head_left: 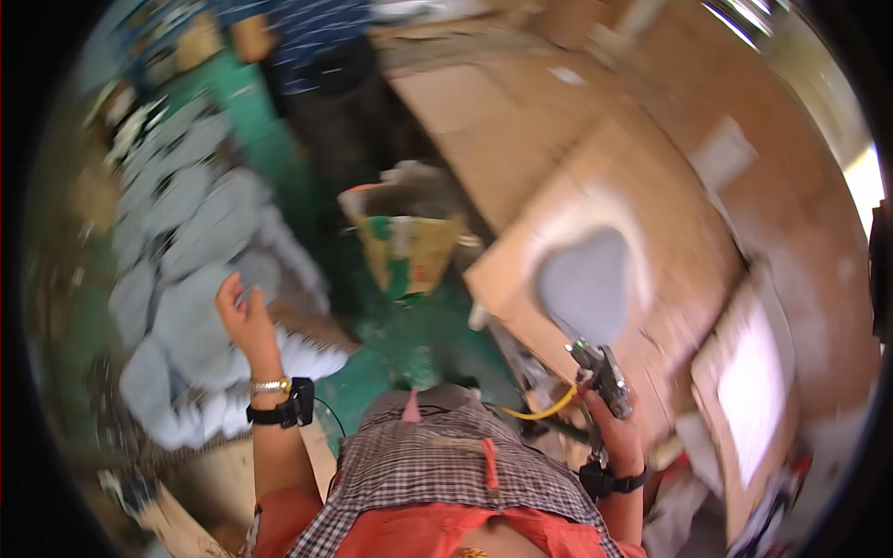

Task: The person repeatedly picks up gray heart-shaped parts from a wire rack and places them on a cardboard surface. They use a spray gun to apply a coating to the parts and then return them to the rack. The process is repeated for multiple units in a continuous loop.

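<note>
In my right hand (617, 409) is a metal spray gun (606, 377), with my fingers wrapped around its handle. A yellow hose (549, 410) curves away from the gun to the left. Just beyond the nozzle, a grey rounded, roughly heart-shaped pad (588, 286) lies flat on a cardboard sheet (521, 265), ringed by a whitish haze. My left hand (246, 316) is raised with nothing in it, thumb and fingers apart. Beneath it, several similar grey pads (209, 228) are laid out overlapping on a surface at the left. Motion blur softens the details.
A torn printed sack (409, 246) stands on the green floor (377, 339) between the two work surfaces. Someone in a blue patterned shirt (321, 37) stands beyond it. More cardboard (707, 205) leans at the right, and a white-coated board (752, 395) sits near my right arm.
</note>
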Tool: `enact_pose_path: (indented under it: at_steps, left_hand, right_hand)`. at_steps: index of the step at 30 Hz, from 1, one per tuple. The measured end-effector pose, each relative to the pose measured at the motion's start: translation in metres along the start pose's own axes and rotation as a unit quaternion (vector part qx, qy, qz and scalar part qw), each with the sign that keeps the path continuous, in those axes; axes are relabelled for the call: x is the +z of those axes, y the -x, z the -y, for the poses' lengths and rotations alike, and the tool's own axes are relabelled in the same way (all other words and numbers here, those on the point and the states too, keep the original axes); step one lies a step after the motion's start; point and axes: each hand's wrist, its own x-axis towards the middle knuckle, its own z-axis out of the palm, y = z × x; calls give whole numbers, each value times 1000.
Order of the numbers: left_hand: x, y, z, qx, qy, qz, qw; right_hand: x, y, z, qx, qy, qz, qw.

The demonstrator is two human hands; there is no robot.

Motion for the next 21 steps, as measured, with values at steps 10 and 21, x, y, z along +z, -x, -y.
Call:
enact_pose_path:
  at_steps: [10,21]
  left_hand:
    - [183,27,0,-12,191,329,925]
    - [213,74,-6,31,160,458,874]
  right_hand:
    - [33,98,-12,27,-99,-251,963]
    - [59,153,2,42,-56,-354,932]
